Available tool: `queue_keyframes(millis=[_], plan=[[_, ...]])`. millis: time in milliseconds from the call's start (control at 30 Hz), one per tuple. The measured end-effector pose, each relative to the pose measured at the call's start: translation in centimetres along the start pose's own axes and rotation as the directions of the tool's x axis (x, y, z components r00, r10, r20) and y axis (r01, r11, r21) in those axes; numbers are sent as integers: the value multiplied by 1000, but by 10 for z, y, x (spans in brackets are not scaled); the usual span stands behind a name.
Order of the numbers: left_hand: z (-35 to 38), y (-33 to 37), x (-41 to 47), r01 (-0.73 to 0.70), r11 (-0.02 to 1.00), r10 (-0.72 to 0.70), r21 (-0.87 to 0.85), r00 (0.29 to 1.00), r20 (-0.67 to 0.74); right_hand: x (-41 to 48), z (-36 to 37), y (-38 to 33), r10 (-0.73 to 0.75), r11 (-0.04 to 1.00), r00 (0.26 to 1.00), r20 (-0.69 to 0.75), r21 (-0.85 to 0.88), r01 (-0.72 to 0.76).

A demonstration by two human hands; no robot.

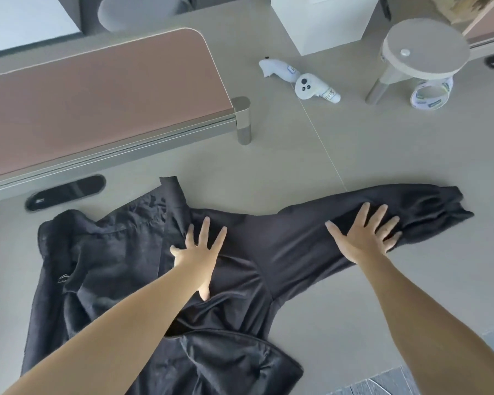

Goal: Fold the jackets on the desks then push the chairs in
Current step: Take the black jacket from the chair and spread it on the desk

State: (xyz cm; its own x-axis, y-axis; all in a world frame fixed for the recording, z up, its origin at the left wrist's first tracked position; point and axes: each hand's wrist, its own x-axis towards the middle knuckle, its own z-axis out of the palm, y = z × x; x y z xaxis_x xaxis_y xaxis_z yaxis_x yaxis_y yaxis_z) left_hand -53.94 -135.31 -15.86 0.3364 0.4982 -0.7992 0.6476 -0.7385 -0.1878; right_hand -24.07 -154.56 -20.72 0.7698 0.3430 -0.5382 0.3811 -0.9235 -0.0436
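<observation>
A pink divider panel [97,95] is seen at the far left. A black jacket [120,266] is spread on the grey desk [297,155], its body bunched leftward. The left hand [200,249] is pressed flat on its middle, fingers spread, nothing gripped. The right hand [362,235] is laid flat, fingers splayed, on the outstretched sleeve [411,203]. Two white controllers [300,78] are seen beyond.

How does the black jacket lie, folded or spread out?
Spread out. The black jacket lies unfolded on the desk, one sleeve stretched sideways under the right hand.
</observation>
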Motion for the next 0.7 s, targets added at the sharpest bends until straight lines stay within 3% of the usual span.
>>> queue_keyframes(millis=[200, 300, 367, 467, 567, 700], plan=[[-19, -26, 22, 26, 992, -17, -123, 997, 70, 26, -8, -34, -231, 960, 973, -22, -171, 223], [-31, -49, 25, -48, 983, 54, -175, 998, 33, 26, -13, -66, -205, 966, 979, 23, -155, 206], [-32, -66, 22, -101, 973, 105, -207, 994, 8, 8, -6, -90, -177, 979, 982, -62, -110, 170], [-13, -85, 7, -58, 989, 61, -138, 998, 19, -44, 19, -124, -419, 908, 890, -182, -115, 404], [34, -97, -19, 45, 993, -43, -106, 999, 17, -91, 52, -136, -645, 751, 763, 28, -160, 641], [91, -108, -56, 139, 966, -143, -219, 990, -3, -94, 60, -125, -535, 809, 842, 72, -246, 534]])
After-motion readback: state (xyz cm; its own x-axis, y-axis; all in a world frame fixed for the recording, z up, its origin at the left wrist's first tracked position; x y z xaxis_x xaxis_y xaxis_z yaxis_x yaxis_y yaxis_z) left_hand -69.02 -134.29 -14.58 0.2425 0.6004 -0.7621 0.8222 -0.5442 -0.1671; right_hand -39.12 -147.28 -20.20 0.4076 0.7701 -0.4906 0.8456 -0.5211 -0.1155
